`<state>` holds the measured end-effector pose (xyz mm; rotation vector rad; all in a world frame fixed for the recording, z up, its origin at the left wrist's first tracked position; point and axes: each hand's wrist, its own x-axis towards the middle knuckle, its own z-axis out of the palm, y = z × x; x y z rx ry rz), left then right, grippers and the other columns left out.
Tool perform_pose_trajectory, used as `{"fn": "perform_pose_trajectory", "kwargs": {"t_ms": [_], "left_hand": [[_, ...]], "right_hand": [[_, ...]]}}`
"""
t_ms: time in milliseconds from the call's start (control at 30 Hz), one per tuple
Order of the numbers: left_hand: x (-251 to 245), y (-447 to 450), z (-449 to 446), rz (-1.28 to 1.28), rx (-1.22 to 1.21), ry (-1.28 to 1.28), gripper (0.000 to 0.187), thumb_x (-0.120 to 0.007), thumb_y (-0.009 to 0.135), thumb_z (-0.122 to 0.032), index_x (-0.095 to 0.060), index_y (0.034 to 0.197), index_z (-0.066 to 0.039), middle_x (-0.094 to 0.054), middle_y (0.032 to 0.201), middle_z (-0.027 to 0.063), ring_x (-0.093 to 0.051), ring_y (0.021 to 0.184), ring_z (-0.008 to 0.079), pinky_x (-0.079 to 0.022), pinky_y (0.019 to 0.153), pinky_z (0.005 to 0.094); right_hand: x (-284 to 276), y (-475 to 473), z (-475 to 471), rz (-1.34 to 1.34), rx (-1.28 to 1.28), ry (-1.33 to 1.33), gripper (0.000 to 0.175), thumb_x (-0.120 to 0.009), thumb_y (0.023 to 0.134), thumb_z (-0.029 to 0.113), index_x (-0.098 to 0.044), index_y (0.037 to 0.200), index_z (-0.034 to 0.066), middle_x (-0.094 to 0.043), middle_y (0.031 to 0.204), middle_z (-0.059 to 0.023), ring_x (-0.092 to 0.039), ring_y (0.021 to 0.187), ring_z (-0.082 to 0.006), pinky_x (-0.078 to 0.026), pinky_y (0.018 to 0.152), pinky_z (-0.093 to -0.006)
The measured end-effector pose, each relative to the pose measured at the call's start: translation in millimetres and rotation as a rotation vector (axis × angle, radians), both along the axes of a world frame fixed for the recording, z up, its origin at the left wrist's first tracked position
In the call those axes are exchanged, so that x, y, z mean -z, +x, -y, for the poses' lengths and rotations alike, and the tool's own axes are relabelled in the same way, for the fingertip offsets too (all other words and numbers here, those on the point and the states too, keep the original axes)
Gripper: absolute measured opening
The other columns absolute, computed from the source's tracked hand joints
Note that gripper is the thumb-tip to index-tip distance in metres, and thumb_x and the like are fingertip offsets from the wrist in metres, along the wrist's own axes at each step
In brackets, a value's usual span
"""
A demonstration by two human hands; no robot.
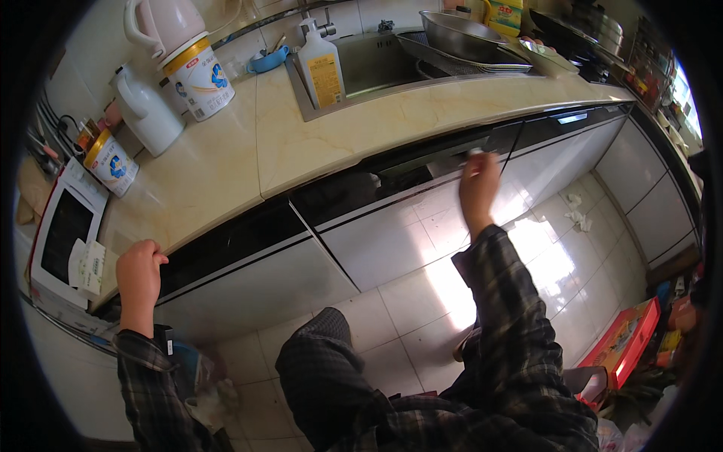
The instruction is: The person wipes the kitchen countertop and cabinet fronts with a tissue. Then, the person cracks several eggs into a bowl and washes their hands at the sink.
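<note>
My left hand [138,277] is raised at the near left end of the counter, beside the white microwave oven [68,231]. Its fingers are curled into a loose fist, and nothing shows in them. Blurred, my right hand [480,183] is in front of the glossy black band along the cabinet fronts [406,169], below the sink. Its fingers are bent closed, with a small white piece [476,151] at their tips, too blurred to name. I cannot tell whether this hand touches the cabinet. A tissue pack [90,268] leans at the microwave's front, near my left hand.
On the cream countertop [226,164] stand a white jug [147,113], milk powder cans [200,79] and a pump bottle [322,68] by the sink [373,62]. A metal basin [460,34] rests over the sink. Crumpled tissue [577,214] and a red box [621,339] lie to the right.
</note>
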<state>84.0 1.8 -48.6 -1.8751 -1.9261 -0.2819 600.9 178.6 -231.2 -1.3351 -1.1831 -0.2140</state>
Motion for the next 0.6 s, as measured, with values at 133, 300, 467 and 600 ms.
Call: {"fn": "perform_pose_trajectory", "kwargs": {"t_ms": [133,300,467,600], "left_hand": [[-1,-1,-1,0.004,-0.006,-0.022,0.008,-0.065,0.077,-0.006,-0.061,0.079,0.001,-0.064,0.08,0.0164,-0.062,0.077,0.036,-0.048,0.069,0.0433],[1,4,2,-0.068,-0.04,-0.007,0.008,-0.065,0.078,-0.007,-0.062,0.079,0.0,-0.065,0.082,0.016,-0.062,0.078,0.0362,-0.048,0.07,0.044],[1,0,0,-0.075,-0.039,0.012,0.008,-0.065,0.078,-0.008,-0.062,0.079,-0.001,-0.065,0.083,0.0162,-0.062,0.079,0.0366,-0.048,0.07,0.044],[0,-3,-2,0.059,-0.062,-0.018,0.009,-0.066,0.077,-0.008,-0.062,0.077,0.0,-0.064,0.081,0.0164,-0.061,0.078,0.0367,-0.048,0.068,0.0439]], "right_hand": [[-15,8,-8,-0.247,0.044,0.042,0.007,-0.059,0.086,0.004,-0.056,0.092,0.0019,-0.059,0.082,-0.0155,-0.058,0.073,-0.032,-0.046,0.066,-0.0396],[-4,-61,16,0.009,-0.257,0.223,0.012,-0.061,0.08,-0.003,-0.055,0.087,0.0034,-0.054,0.078,-0.0126,-0.055,0.071,-0.0296,-0.046,0.066,-0.0365],[-22,-3,-7,-0.456,0.009,0.102,0.014,-0.067,0.086,0.01,-0.061,0.095,0.0016,-0.063,0.081,-0.007,-0.06,0.072,-0.0172,-0.048,0.067,-0.0296],[-20,11,-22,-0.729,-0.101,0.157,0.019,-0.066,0.092,0.013,-0.063,0.105,0.0003,-0.067,0.087,-0.0054,-0.061,0.078,-0.0122,-0.049,0.072,-0.0251]]}}
